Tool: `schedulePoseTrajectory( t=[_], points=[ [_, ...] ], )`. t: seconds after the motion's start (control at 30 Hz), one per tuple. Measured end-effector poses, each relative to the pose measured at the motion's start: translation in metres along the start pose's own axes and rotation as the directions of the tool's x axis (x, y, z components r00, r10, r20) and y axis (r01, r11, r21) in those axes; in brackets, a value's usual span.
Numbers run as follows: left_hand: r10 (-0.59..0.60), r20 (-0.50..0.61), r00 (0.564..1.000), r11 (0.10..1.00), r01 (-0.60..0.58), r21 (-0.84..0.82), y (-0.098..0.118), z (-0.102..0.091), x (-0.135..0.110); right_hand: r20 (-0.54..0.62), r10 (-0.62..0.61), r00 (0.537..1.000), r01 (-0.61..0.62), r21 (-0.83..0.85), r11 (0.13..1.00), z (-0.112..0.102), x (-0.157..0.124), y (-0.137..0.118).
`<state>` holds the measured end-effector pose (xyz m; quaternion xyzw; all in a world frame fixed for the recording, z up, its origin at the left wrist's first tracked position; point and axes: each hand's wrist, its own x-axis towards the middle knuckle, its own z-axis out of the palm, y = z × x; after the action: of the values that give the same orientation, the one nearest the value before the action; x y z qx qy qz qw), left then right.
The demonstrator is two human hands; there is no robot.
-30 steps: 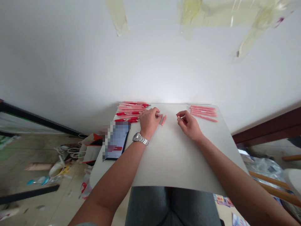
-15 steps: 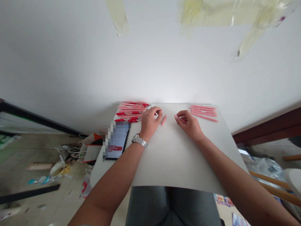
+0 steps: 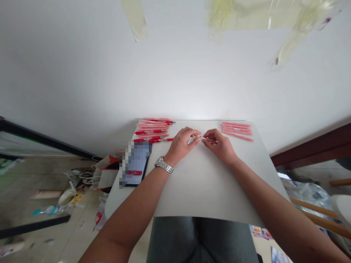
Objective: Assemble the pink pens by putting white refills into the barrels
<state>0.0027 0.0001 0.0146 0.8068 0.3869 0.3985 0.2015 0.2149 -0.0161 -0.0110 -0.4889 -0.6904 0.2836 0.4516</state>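
Note:
My right hand point(image 3: 221, 146) is closed around a slim red and pink pen point(image 3: 210, 140), whose end points left toward the other hand. The fingertips of my left hand point(image 3: 183, 144) are pinched together right at that end of the pen. What they grip is too small to make out. Left of my left hand lies a group of pink and red pens point(image 3: 153, 126), several of them side by side. Beyond my right hand, several pink pens point(image 3: 237, 128) lie in a neat row.
A tablet or phone point(image 3: 135, 164), partly pixelated, lies at the left side of the white table point(image 3: 203, 190). A white wall point(image 3: 175, 73) with tape strips rises behind. On the floor at left are a bag point(image 3: 106, 171) and a bottle point(image 3: 51, 210); wooden chair bars point(image 3: 318, 213) stand at right.
My left hand has moved right and meets the end of the pen in my right hand. The short pink piece that lay between the hands is out of sight. The right hand has barely moved.

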Motion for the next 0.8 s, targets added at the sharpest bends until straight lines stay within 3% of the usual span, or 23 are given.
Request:
schedulePoseTrajectory(
  t=[0.2,0.4,0.6,0.8],
  points=[
    [0.02,0.058,0.998,1.0,-0.019,-0.015,0.001,0.0,0.001,0.037,0.015,0.999,-0.016,0.021,1.0,0.0,-0.001,-0.005],
    [0.027,0.049,0.998,1.0,-0.027,0.005,-0.001,0.001,0.0,0.051,-0.013,0.999,0.014,-0.014,1.0,0.0,-0.001,0.001],
    [-0.044,-0.09,0.995,0.999,0.044,-0.006,-0.007,0.0,0.001,0.039,-0.019,0.999,0.022,-0.06,0.998,0.001,0.0,0.004],
    [-0.127,-0.238,0.963,0.991,0.113,-0.07,-0.012,-0.001,0.003,0.044,-0.013,0.999,0.015,-0.049,0.999,0.001,0.001,0.005]
  ],
)
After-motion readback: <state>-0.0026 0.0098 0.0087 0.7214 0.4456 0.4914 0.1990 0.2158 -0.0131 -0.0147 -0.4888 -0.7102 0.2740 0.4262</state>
